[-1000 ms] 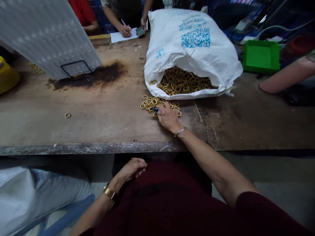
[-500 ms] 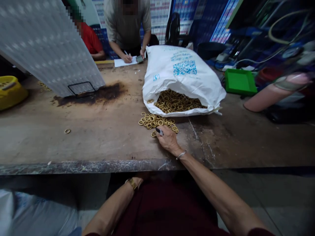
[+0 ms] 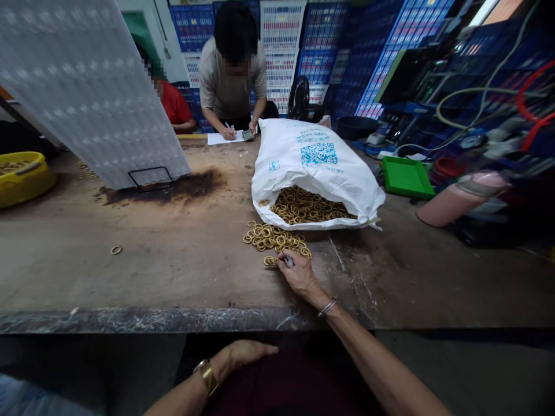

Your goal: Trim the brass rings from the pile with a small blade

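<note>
My right hand [image 3: 300, 274] is closed around a marker pen [image 3: 288, 260], just above the tabletop. Its fingertips are at a couple of gold-coloured rings [image 3: 269, 262] lying at the front of a small spill of rings [image 3: 271, 237]. Right behind that spill lies a white woven sack [image 3: 321, 167], its mouth gaping toward me and full of the same rings. Below the table's front edge, my left hand [image 3: 245, 351] lies against my dark red clothing, thumb stretched to the right and nothing visible in it; its other fingers are partly hidden.
One single ring [image 3: 116, 250] lies on the wooden table [image 3: 182, 277] at left. A propped white ribbed panel [image 3: 108, 98] and a yellow basket [image 3: 26, 182] stand beyond. Right are a green tray [image 3: 407, 177] and a pink bottle [image 3: 462, 199]. Across, a person [image 3: 234, 75] writes on paper.
The view has tilted up, so the table sits lower. My left hand has come into view from under the table edge. My right hand stays by the rings with the marker pen.
</note>
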`<state>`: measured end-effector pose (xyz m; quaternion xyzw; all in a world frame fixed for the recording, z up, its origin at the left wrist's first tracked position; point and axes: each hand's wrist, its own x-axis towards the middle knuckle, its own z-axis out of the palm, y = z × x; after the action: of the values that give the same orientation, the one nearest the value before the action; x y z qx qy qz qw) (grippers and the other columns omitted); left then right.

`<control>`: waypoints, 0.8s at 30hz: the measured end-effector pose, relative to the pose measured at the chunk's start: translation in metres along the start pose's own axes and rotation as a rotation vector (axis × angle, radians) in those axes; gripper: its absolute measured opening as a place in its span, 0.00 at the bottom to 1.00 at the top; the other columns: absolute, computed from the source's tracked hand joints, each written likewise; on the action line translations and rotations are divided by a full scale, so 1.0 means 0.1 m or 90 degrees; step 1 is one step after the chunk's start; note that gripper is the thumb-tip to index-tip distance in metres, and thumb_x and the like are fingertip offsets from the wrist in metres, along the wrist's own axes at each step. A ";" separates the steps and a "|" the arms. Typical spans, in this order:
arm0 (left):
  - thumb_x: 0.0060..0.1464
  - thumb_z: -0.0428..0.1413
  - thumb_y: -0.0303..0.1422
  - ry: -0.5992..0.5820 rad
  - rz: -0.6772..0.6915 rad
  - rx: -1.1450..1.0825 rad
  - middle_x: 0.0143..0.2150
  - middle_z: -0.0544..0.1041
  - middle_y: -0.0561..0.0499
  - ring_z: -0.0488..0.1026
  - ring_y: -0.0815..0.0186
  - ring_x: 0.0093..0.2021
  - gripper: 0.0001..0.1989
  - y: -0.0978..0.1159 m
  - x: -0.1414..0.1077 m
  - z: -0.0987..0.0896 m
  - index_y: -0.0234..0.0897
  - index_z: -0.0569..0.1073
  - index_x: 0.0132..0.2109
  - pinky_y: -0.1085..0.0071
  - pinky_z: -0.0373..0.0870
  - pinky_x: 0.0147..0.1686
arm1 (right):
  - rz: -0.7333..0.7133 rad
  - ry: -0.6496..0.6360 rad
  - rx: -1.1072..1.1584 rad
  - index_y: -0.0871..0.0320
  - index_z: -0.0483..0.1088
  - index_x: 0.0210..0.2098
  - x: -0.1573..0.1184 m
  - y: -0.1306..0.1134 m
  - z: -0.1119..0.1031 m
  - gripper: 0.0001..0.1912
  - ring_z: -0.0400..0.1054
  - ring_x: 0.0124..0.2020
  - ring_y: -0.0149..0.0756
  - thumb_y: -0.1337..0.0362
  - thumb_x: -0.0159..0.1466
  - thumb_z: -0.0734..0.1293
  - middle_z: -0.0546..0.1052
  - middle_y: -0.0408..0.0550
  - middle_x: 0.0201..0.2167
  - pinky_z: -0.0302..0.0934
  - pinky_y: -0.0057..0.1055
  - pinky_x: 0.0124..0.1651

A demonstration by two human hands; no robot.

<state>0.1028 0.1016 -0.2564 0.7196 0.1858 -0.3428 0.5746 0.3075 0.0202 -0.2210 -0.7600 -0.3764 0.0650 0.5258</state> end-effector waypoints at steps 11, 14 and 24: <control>0.56 0.48 0.41 0.031 0.217 -0.181 0.45 0.73 0.44 0.69 0.62 0.45 0.19 0.93 -1.06 -0.36 0.35 0.69 0.50 0.66 0.64 0.46 | -0.013 -0.017 -0.008 0.60 0.67 0.28 0.02 -0.02 0.02 0.09 0.57 0.21 0.28 0.60 0.56 0.60 0.66 0.41 0.20 0.51 0.23 0.26; 0.55 0.49 0.40 0.325 0.244 -0.214 0.36 0.72 0.46 0.69 0.69 0.32 0.17 1.07 -0.81 -0.49 0.32 0.68 0.46 0.72 0.66 0.34 | 0.022 -0.012 0.036 0.60 0.67 0.28 -0.01 -0.06 0.06 0.10 0.58 0.21 0.28 0.60 0.55 0.60 0.66 0.41 0.20 0.52 0.23 0.25; 0.47 0.53 0.37 0.423 0.239 -0.233 0.23 0.68 0.52 0.64 0.73 0.21 0.16 1.10 0.01 -0.54 0.27 0.71 0.39 0.79 0.61 0.19 | 0.105 -0.049 0.180 0.61 0.68 0.29 -0.11 -0.13 0.06 0.13 0.62 0.24 0.31 0.56 0.52 0.62 0.70 0.44 0.24 0.56 0.25 0.28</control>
<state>0.1916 0.1236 -0.1740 0.6984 0.2845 0.0567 0.6542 0.2900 0.0193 -0.2158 -0.7038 -0.3196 0.1896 0.6054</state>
